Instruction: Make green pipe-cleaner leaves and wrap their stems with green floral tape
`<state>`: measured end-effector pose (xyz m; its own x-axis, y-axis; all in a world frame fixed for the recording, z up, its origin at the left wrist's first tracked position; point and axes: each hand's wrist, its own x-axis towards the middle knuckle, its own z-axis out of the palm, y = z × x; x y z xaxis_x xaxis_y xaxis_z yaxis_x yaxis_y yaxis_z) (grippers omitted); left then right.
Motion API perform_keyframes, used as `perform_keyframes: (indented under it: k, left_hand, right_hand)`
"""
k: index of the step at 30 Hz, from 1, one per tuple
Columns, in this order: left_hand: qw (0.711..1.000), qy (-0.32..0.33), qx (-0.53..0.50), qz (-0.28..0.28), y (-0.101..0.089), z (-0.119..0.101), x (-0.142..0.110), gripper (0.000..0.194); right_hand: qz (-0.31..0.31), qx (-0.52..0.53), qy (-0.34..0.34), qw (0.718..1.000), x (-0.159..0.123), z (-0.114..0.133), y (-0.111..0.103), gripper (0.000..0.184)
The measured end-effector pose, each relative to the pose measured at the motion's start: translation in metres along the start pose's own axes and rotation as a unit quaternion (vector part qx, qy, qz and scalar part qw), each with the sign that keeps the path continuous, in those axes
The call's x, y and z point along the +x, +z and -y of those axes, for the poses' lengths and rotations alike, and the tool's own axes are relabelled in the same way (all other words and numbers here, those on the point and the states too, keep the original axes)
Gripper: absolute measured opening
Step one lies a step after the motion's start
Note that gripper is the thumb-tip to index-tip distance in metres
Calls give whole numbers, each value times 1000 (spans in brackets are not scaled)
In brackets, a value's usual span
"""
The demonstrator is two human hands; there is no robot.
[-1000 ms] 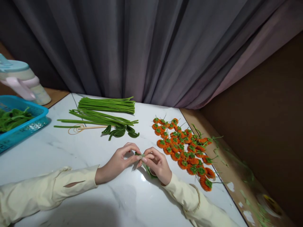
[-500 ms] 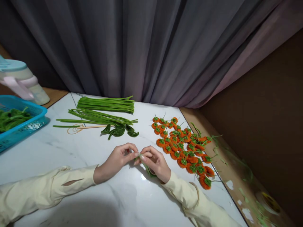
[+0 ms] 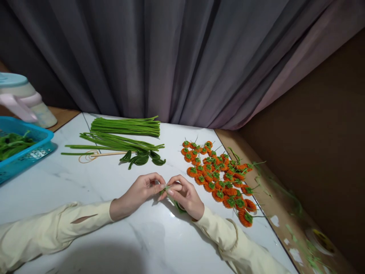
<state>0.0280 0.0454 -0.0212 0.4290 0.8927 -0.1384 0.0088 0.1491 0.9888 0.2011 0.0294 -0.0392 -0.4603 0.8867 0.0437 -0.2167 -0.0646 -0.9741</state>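
Over the middle of the white marbled table, my left hand [image 3: 145, 192] and my right hand [image 3: 186, 196] meet fingertip to fingertip. Between them both pinch a small green piece [image 3: 167, 188], mostly hidden by the fingers. A green strip [image 3: 179, 207] hangs below my right palm; its exact kind is hard to make out. Just beyond the hands lie several dark green chenille leaves [image 3: 142, 158]. To the right of my right hand spreads a group of orange chenille persimmons [image 3: 218, 195] with green tops and thin stems.
Green chenille stems [image 3: 125, 126] lie in bundles at the back, near a thin wooden stick [image 3: 110, 154] and a rubber band [image 3: 85, 156]. At left stand a blue basket [image 3: 47, 139] of green pieces and a handled cup [image 3: 42, 114]. Scraps and a tape roll [image 3: 321, 241] lie beyond the right edge.
The view has shifted slightly, so everything sits a little further left. Both hands keep their pinch, with the right fingers slightly shifted around the green piece.
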Motion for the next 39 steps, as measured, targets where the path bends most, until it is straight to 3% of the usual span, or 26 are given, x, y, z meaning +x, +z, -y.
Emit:
perform_keyframes:
  k: [4, 9, 17, 31, 35, 37, 39]
  left_hand:
    - [997, -4, -34, 65, -1, -2, 2, 33]
    - [994, -14, -37, 98, -6, -4, 5, 31]
    - [993, -62, 12, 99, -10, -15, 8, 27]
    - [991, -89, -14, 101, -7, -16, 5, 24]
    - [991, 2, 112, 70, -10, -13, 6, 20]
    - [970, 84, 227, 38, -11, -12, 5, 19]
    - [930, 165, 327, 18, -12, -11, 3, 19]
  right_hand:
    - [-7, -59, -33, 998, -3, -2, 0, 27]
    - [-39, -183, -74, 979, -8, -1, 3, 19]
    - [-56, -292, -111, 948, -10, 1, 4, 9]
    - [-50, -317, -142, 936, -10, 4, 4, 9]
    - [-62, -224, -104, 967, -7, 1, 0, 10]
    - [-70, -160, -97, 980, -4, -1, -2, 12]
    - [-78, -115, -92, 986, -2, -2, -3, 14]
